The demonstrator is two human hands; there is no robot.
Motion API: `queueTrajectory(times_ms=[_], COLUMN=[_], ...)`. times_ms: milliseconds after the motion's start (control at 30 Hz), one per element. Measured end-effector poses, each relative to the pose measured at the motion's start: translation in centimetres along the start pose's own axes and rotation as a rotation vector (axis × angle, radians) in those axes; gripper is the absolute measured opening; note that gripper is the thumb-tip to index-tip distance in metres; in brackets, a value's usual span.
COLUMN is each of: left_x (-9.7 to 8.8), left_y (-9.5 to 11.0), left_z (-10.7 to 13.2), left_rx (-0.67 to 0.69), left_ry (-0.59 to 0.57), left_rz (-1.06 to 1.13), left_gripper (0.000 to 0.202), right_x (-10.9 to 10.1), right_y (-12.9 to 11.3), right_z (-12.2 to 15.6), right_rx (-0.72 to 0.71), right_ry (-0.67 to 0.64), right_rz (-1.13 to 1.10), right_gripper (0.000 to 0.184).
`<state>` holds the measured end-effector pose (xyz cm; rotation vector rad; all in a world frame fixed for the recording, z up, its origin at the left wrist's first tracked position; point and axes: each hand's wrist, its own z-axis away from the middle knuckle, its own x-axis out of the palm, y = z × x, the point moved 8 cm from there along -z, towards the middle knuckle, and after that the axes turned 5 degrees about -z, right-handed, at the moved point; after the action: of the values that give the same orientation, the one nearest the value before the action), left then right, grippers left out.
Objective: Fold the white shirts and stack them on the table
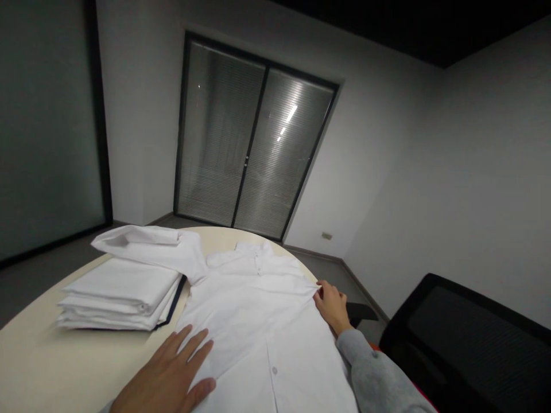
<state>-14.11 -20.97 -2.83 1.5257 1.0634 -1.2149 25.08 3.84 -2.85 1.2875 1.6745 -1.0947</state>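
Observation:
A white button-up shirt (258,310) lies spread over the table, its collar toward the far edge and a button showing near the front. My left hand (176,367) rests flat on the shirt's left side, fingers spread. At the right edge of the shirt, my right hand (329,304) pinches the fabric between thumb and fingers and draws it into a small point. One white sleeve (150,244) stretches left and lies across the top of a stack of folded white cloth (116,295), which has a dark edge underneath.
The round cream table (38,344) carries the shirt and the stack. A black mesh-backed chair (469,344) stands close on the right, with its armrest (360,311) near my right hand. Beyond the table are a window with blinds (253,137) and pale walls.

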Motion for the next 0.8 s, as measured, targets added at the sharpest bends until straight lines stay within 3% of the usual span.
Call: queueTrajectory(times_ms=[267,500,667,800], left_x=[1.6,4.2,3.8,2.7], left_y=[-1.6,-4.3,-4.6,-4.4], left_z=[-0.4,-0.1,0.0,0.1], left_rx=[0.001,-0.052,-0.064,-0.029], left_ry=[-0.015,0.177,0.315,0.389], left_rz=[0.049,0.084,0.102,0.068], left_gripper=[0.049,0.052,0.046,0.037], right_x=[0.5,-0.8,-3.2,-5.8], right_y=[-0.4,-1.0,-1.6,-0.6], right_z=[-0.9,0.2,4.7,11.6], right_rx=[-0.026,-0.092,-0.098,-0.052], right_ry=[-0.026,-0.053,-0.058,0.001], right_rz=[-0.061,-0.023,-0.024,-0.134], right_gripper=[0.024,0.028,0.037,0.044])
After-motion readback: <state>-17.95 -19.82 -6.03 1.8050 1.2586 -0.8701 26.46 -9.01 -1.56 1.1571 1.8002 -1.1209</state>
